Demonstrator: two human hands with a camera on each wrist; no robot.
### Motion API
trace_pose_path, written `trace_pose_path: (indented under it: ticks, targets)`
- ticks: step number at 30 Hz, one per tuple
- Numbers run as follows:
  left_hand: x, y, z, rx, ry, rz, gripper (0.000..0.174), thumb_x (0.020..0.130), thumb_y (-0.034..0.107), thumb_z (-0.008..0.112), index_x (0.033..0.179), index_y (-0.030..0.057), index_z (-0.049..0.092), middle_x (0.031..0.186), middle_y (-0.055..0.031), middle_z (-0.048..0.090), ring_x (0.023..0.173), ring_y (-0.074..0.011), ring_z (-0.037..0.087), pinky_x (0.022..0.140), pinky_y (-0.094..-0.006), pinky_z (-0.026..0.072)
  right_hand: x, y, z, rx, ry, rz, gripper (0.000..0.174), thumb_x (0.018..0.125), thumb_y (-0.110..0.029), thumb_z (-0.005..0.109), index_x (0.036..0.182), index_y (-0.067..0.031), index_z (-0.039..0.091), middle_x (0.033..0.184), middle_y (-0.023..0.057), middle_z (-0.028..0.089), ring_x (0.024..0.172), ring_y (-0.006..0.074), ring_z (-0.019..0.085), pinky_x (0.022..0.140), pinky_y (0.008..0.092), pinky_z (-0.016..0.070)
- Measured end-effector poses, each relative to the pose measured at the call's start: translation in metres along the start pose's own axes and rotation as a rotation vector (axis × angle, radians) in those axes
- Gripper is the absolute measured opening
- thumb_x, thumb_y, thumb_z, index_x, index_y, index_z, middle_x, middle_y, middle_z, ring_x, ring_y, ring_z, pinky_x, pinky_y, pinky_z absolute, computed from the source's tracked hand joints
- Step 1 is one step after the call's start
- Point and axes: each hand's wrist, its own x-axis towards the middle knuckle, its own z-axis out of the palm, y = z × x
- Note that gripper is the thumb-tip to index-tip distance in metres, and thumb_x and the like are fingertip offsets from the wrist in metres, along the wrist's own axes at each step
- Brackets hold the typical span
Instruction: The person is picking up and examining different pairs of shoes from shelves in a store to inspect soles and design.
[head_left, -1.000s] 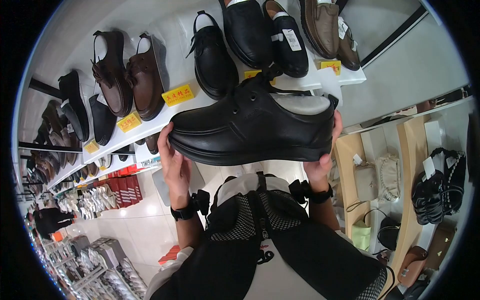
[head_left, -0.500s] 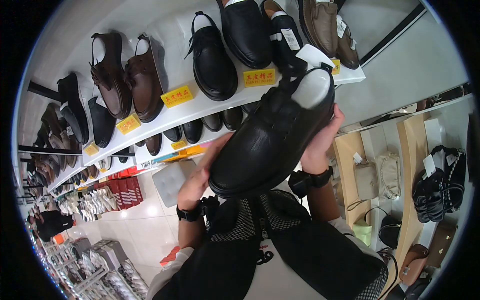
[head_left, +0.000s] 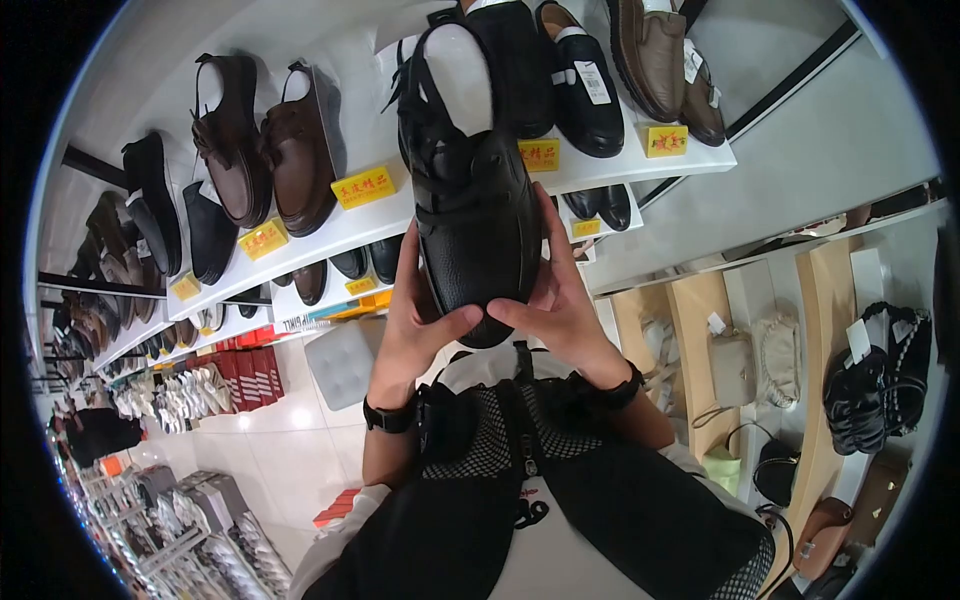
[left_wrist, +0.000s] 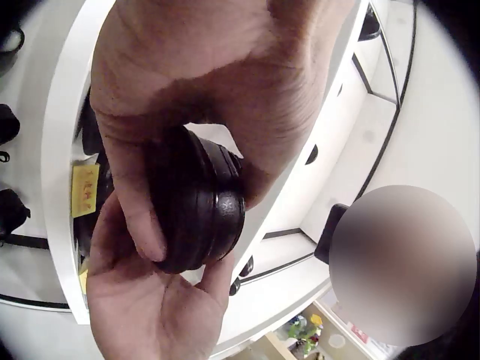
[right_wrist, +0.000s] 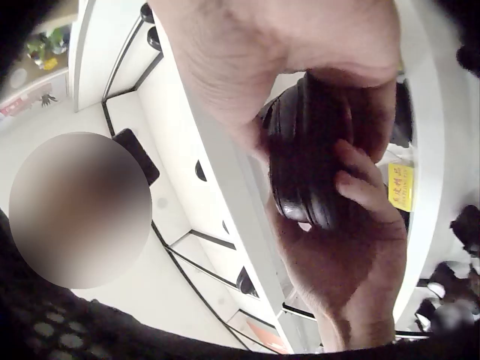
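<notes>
A black leather lace-up shoe (head_left: 470, 220) is held between both hands in the head view, toe toward the body and heel up toward the shelf. My left hand (head_left: 415, 335) grips one side of its front, thumb on the toe cap. On the other side, my right hand (head_left: 560, 315) grips likewise, its thumb almost meeting the left one. White stuffing fills the shoe's opening. From the left wrist view, the dark sole and toe (left_wrist: 206, 206) show between the hands; the right wrist view shows the shoe's toe end (right_wrist: 307, 157), fingers curled beneath it.
Behind the shoe runs a white shelf (head_left: 640, 165) with brown shoes (head_left: 300, 165), a tagged black shoe (head_left: 590, 95) and yellow price signs (head_left: 364, 187). A lower shelf holds more shoes. Handbags (head_left: 735, 365) stand on wooden shelving at right. A grey stool (head_left: 342, 365) is on the floor at left.
The shoe has turned from sideways, through a diagonal, to toe toward the body. Both hands have shifted from its two ends to the sides of its front, coming closer together.
</notes>
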Motion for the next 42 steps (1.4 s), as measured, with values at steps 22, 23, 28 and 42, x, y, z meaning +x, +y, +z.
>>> trace_pose_path:
  ticks: [22,23,28,42]
  targets:
    - [-0.002,-0.007,0.006,0.121,-0.016,0.04,0.098,0.073,0.0,0.072,0.147,0.0028,0.008,0.133,-0.0193,0.043,0.122,-0.0267,0.048,0.101,-0.0363,0.0404,-0.011,0.013,-0.006,-0.013,0.045,-0.01,0.103,0.079,0.001,0.068,0.148,-0.0143,-0.007,0.147,0.0144,0.019,0.131,0.0243,0.036,0.106,0.0373,0.0352]
    - [-0.002,-0.007,0.005,0.105,-0.03,0.037,0.098,0.073,0.001,0.072,0.147,0.0025,0.008,0.134,-0.0193,0.042,0.123,-0.0268,0.047,0.101,-0.0364,0.0401,-0.01,0.014,-0.005,-0.012,0.045,-0.01,0.103,0.079,0.001,0.068,0.148,-0.0143,-0.007,0.147,0.0144,0.019,0.131,0.0243,0.036,0.106,0.0373,0.0352]
    - [-0.001,-0.008,0.002,0.13,-0.03,0.005,0.098,0.074,-0.001,0.071,0.147,0.0041,0.006,0.137,-0.0195,0.039,0.126,-0.0268,0.044,0.102,-0.0368,0.0394,-0.008,0.017,-0.005,0.031,0.061,0.01,0.105,0.078,0.003,0.068,0.148,-0.0143,-0.008,0.147,0.0142,0.02,0.13,0.0235,0.037,0.106,0.0371,0.0353]
    - [0.044,0.065,-0.023,0.722,0.116,0.249,0.04,0.081,0.005,0.066,0.119,0.004,0.053,0.107,-0.0111,0.06,0.09,-0.0178,0.063,0.078,-0.0266,0.0493,-0.041,0.007,-0.04,0.102,0.044,-0.05,0.108,0.07,0.008,0.064,0.149,-0.0113,-0.008,0.152,0.0133,0.017,0.137,0.0233,0.027,0.112,0.036,0.0231]
